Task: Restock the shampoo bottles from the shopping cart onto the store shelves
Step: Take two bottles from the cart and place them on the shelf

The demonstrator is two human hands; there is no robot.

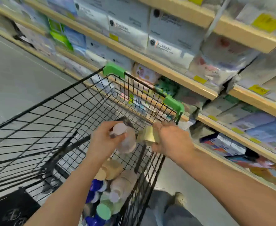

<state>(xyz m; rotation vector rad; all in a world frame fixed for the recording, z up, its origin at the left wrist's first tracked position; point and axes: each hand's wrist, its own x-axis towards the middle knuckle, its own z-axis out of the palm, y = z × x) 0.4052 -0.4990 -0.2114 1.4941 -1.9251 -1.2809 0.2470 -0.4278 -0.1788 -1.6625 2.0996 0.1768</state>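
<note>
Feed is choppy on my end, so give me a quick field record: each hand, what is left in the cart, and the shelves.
left hand: grips a pale pink bottle above the cart
right hand: holds a tan-gold bottle at the cart's right rim
cart contents: tan, pink, blue and green-capped bottles piled near the person
shelves: right of the cart, stocked with boxed and packaged goods
image: motion-blurred

Your left hand (104, 139) grips a pale pink bottle (126, 139) above the cart (52, 115); your right hand (171, 139), at 3 o'clock of it, holds a gold bottle (148, 136).
</note>
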